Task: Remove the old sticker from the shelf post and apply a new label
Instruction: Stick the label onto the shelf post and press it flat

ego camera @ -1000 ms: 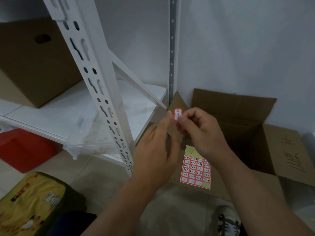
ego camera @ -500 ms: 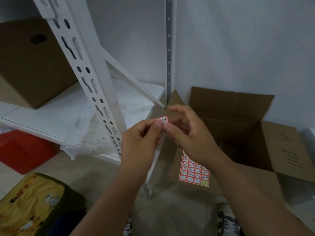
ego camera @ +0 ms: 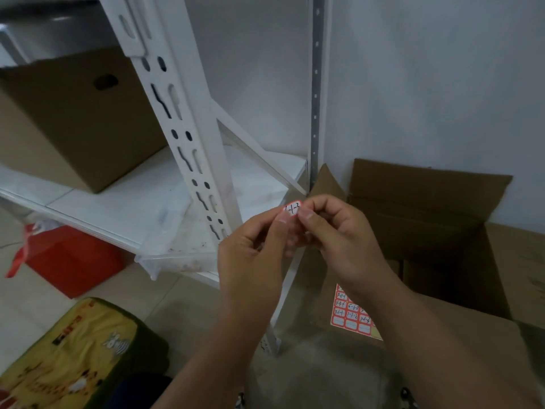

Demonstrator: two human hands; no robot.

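A small white label with a red border and handwritten marks [ego camera: 292,208] sits between my fingertips, in front of my chest. My left hand [ego camera: 253,255] pinches its left edge and my right hand [ego camera: 339,243] pinches its right edge. The white slotted shelf post [ego camera: 188,137] rises just left of my hands, apart from them. I see no sticker on the visible part of the post. The red label sheet [ego camera: 352,315] lies on a cardboard flap below my right wrist, partly hidden by it.
An open cardboard box [ego camera: 442,231] stands on the floor at the right. A closed cardboard box [ego camera: 73,122] sits on the white shelf [ego camera: 118,202]. Beneath the shelf there is a red box [ego camera: 70,261]. A yellow printed bag [ego camera: 67,355] lies at the lower left.
Both hands moved a little left and lower with the label, and it turned from upright to nearly level. The view shifted slightly, bringing the post closer.
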